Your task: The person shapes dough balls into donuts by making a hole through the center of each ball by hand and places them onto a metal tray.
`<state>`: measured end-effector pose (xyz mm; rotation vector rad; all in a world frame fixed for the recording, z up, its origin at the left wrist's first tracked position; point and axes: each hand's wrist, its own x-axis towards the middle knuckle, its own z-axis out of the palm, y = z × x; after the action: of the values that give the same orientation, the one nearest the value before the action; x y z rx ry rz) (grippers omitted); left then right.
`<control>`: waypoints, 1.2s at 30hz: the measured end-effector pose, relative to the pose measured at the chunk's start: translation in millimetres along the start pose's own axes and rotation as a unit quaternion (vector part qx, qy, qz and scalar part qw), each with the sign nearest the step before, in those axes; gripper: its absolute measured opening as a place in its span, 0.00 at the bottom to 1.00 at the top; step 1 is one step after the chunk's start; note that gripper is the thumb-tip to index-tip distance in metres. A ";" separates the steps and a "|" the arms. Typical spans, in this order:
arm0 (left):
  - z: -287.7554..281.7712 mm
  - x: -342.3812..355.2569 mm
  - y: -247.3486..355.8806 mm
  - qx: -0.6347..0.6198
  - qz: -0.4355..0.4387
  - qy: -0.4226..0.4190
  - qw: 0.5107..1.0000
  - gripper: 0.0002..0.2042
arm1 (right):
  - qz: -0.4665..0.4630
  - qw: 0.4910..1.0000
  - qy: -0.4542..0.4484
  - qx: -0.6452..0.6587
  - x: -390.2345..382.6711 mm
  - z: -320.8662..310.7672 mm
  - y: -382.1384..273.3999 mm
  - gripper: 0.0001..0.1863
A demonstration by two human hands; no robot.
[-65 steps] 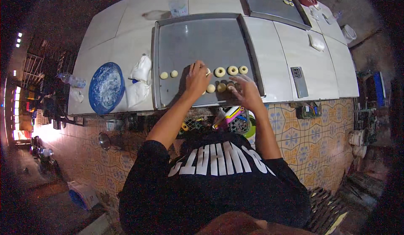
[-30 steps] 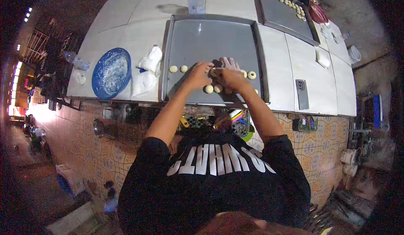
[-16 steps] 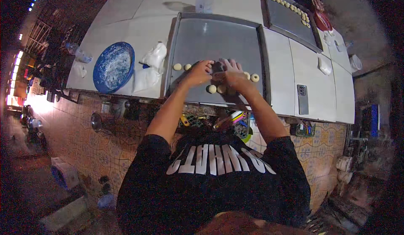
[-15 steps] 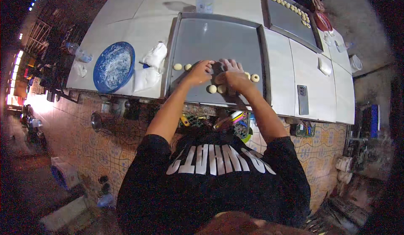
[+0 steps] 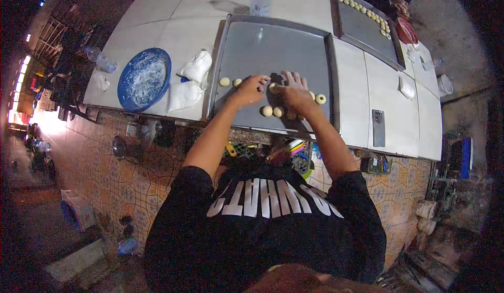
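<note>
On the metal tray, my left hand rests with curved, slightly parted fingers, nothing visible between them. My right hand is beside it, fingers stretched upward, its thumb touching a pale dough piece. Two small dough rounds sit left of my left hand, and more lie below, some partly hidden by my right hand. A dough ring sits at the tray's right.
Left are a blue basin with white powder and white bags; behind, a clear container. Right are a phone, a white packet, another tray of dough pieces, a red bowl and a co-worker's hand.
Since the oldest frame my right hand has moved leftward beside my left, over the middle dough pieces. Lately both hands shift little; the view has drifted, and a co-worker has appeared at upper right.
</note>
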<state>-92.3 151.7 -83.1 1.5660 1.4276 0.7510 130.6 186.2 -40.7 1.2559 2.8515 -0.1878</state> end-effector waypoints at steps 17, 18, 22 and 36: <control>-1.1 -13.3 14.8 0.073 0.053 -0.016 0.996 0.31 | 0.019 0.996 0.066 0.051 -18.3 -9.4 1.1 0.26; 1.8 -12.9 16.4 0.085 0.080 -0.013 0.993 0.30 | 0.033 0.998 0.045 0.040 -20.2 -7.4 0.7 0.27; 6.2 -14.7 1.5 0.159 0.136 0.016 0.978 0.26 | 0.006 0.999 0.006 0.048 -17.1 -33.3 -20.8 0.25; 19.3 -16.8 39.5 0.110 0.103 0.021 0.988 0.26 | 0.103 0.983 0.141 0.048 -44.1 -23.5 32.0 0.21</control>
<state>-60.1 132.6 -54.7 1.8988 1.4332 0.7711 184.7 178.0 -17.7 1.7149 2.9396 -0.1562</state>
